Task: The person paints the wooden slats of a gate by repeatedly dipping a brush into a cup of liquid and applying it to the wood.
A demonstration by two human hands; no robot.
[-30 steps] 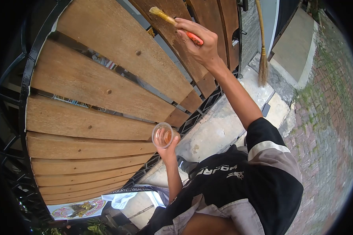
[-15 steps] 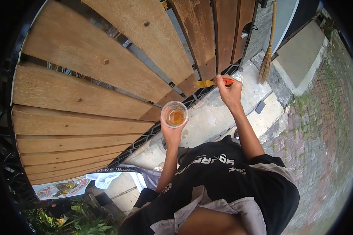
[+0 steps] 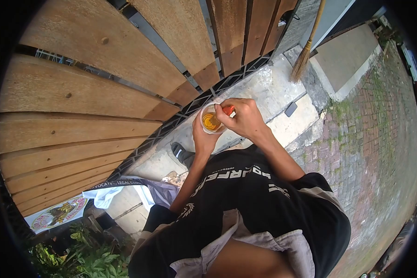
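My left hand [image 3: 204,140] is wrapped round a clear plastic cup [image 3: 209,132] with amber liquid [image 3: 210,121] in it. Over the cup's rim, my right hand [image 3: 242,118] grips the red handle of a brush [image 3: 228,110], whose bristles are down inside the cup. Both hands are close together in front of my black shirt. Beyond them stand brown wooden slats [image 3: 125,60], fixed along a black metal lattice [image 3: 220,87].
A straw broom [image 3: 303,62] leans at the upper right, above a dark phone-like object [image 3: 290,109] on the concrete ledge [image 3: 264,92]. Brick paving [image 3: 356,153] lies to the right. A printed banner [image 3: 60,214] and green plants [image 3: 95,259] are at the lower left.
My right hand has moved left and down, bringing the brush from beside the slats into the cup. The view has shifted slightly, and a shoe now shows left of my forearm.
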